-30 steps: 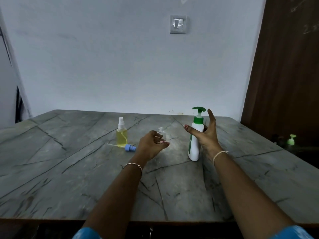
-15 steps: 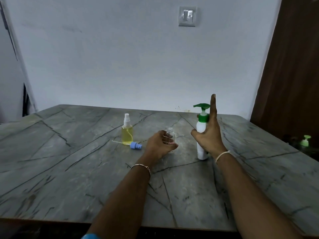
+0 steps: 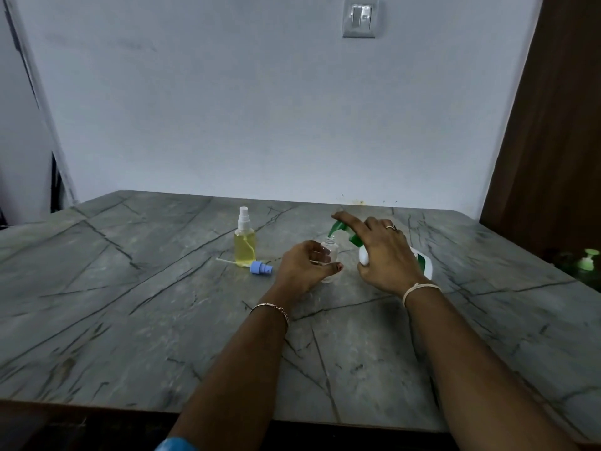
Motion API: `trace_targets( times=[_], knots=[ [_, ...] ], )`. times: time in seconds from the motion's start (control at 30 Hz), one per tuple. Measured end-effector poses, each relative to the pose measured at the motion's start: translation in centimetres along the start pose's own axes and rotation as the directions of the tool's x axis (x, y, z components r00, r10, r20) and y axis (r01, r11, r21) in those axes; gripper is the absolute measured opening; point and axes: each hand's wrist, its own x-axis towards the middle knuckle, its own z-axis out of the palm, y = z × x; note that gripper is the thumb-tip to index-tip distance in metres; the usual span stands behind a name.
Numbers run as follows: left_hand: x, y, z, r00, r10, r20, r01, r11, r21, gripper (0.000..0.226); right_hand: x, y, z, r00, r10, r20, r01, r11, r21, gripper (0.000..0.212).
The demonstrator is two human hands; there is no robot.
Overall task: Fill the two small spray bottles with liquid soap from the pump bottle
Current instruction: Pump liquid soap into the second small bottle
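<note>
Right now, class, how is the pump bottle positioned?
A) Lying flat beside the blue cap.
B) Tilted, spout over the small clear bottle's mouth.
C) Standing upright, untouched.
B: the right hand holds the pump bottle tilted, its green spout over the open mouth of the small clear bottle, which the left hand grips.
</note>
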Motion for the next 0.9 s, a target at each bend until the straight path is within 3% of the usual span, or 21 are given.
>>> trace_targets(
  times=[0.27, 0.4, 0.53, 0.67, 0.9],
  knots=[
    [-0.2, 0.2, -0.1, 1.0, 0.001, 0.007, -0.001, 1.0, -0.003, 0.057, -0.2, 0.0, 0.2, 0.999, 0.016, 0.032, -0.014, 0.998, -0.058, 0.096],
    [-0.4, 0.8, -0.3, 1.0, 0.003, -0.006, -0.004, 0.995, -0.097, 0.06, -0.1, -0.3, 0.2, 0.999, 0.021, 0.032, -0.019, 0.999, -0.044, 0.091],
    [-0.3, 1.1, -0.7, 1.0, -0.027, 0.005, 0.028, 0.957, -0.29, 0.047, 0.1, -0.6, 0.3, 1.0, 0.027, 0.005, -0.027, 1.0, -0.015, 0.083],
    [-0.3, 1.0, -0.8, 0.997, -0.063, 0.038, 0.072, 0.944, -0.322, 0.044, 0.4, -0.8, 0.7, 0.999, 0.036, -0.007, -0.036, 0.999, -0.013, 0.078],
    [-0.1, 1.0, -0.6, 0.994, -0.093, 0.051, 0.105, 0.934, -0.342, 0.046, -0.5, -0.5, 0.2, 1.0, 0.002, 0.014, 0.0, 0.994, -0.111, 0.107]
  ],
)
